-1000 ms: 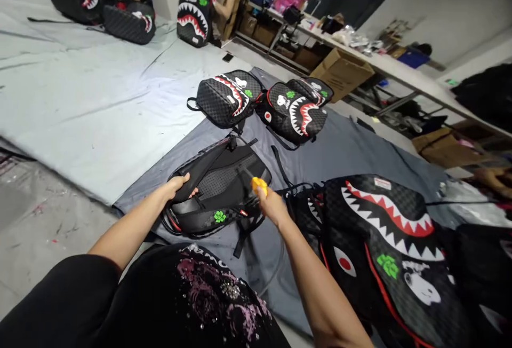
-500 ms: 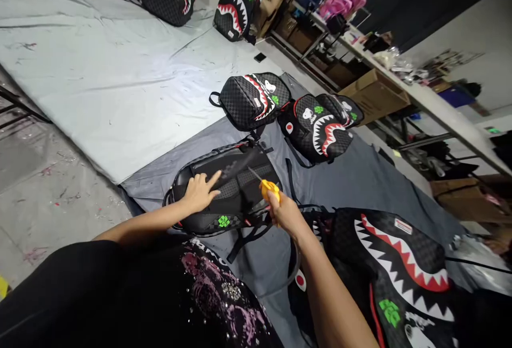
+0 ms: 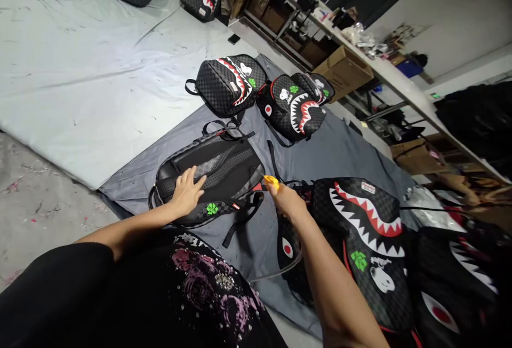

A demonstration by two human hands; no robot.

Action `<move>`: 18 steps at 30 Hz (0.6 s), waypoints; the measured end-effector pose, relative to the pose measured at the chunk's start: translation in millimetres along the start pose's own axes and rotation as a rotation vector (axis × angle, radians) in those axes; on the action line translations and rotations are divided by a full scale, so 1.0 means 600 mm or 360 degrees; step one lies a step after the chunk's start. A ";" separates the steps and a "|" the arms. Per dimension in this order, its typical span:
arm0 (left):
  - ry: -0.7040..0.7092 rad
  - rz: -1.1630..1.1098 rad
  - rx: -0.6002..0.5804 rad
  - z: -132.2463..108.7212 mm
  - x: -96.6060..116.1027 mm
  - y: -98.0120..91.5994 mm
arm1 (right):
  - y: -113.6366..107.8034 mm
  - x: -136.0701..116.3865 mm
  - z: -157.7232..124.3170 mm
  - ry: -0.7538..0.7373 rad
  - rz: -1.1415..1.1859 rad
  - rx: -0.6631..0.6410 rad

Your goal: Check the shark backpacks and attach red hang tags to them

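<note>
A black checkered backpack [image 3: 224, 169] lies back panel up on grey cloth, with a green patch on its strap. My left hand [image 3: 187, 192] rests on its padded back, fingers spread and holding nothing. In my right hand [image 3: 288, 201] is a yellow air blow gun [image 3: 272, 181], its thin nozzle pointing at the backpack's right end. My fingers are wrapped round its handle and mostly hide it. A clear hose [image 3: 276, 273] curves below that hand. Just right of my right forearm lies another backpack [image 3: 360, 241] with a red-and-white shark mouth.
More shark-mouth backpacks stand ahead, one checkered backpack [image 3: 230, 84] and a pair beside it [image 3: 298, 110]. White sheeting [image 3: 100, 81] spreads to the left. A long table [image 3: 400, 84] with clutter runs along the right, a cardboard box [image 3: 344, 73] by it. A phone [image 3: 234, 39] lies beyond.
The view has shifted, so the surroundings sit further left and higher. The blow gun has moved from over the back panel to the backpack's right end. A dark strap is no longer blurred in motion.
</note>
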State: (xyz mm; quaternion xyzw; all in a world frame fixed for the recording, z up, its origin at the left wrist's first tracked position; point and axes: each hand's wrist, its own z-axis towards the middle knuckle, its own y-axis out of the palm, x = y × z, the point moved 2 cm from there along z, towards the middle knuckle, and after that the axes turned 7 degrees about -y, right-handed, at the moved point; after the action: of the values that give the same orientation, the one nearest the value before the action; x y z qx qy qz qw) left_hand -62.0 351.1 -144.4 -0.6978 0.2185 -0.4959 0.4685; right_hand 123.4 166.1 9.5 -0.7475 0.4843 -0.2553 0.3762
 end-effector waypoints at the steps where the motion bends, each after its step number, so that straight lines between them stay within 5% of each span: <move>1: 0.0131 -0.0068 -0.0054 -0.014 0.013 0.002 | -0.002 0.012 0.002 0.0044 -0.0001 -0.0003; 4: 0.0404 -0.0115 -0.0435 -0.049 0.055 0.022 | 0.005 0.030 -0.005 -0.0082 0.0194 -0.0352; 7: 0.0259 -0.0140 -0.0582 -0.058 0.072 0.036 | 0.004 0.044 -0.027 0.0012 0.0183 -0.0220; 9: 0.0004 -0.0554 -0.0595 -0.046 0.066 0.034 | 0.003 0.055 -0.047 -0.0009 0.0286 -0.0282; 11: -0.0494 -0.1207 -0.0750 -0.026 0.047 0.032 | 0.003 0.069 -0.071 -0.0123 0.0496 -0.0382; 13: -0.1001 -0.1681 -0.0979 -0.004 0.030 0.035 | 0.000 0.089 -0.093 -0.0083 0.0572 -0.0147; 15: -0.1280 -0.1873 -0.1161 0.013 0.024 0.042 | 0.002 0.106 -0.117 0.0005 0.0572 0.0139; 18: -0.1430 -0.2153 -0.1280 0.017 0.043 0.058 | 0.030 0.112 -0.145 -0.0142 0.0623 -0.0189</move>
State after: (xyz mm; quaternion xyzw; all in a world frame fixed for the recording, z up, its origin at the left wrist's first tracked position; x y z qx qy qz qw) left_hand -36.5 319.8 -162.8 -0.9159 -0.2848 -0.2325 -0.1610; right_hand 75.8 72.8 47.1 -0.6705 0.6175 -0.1150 0.3950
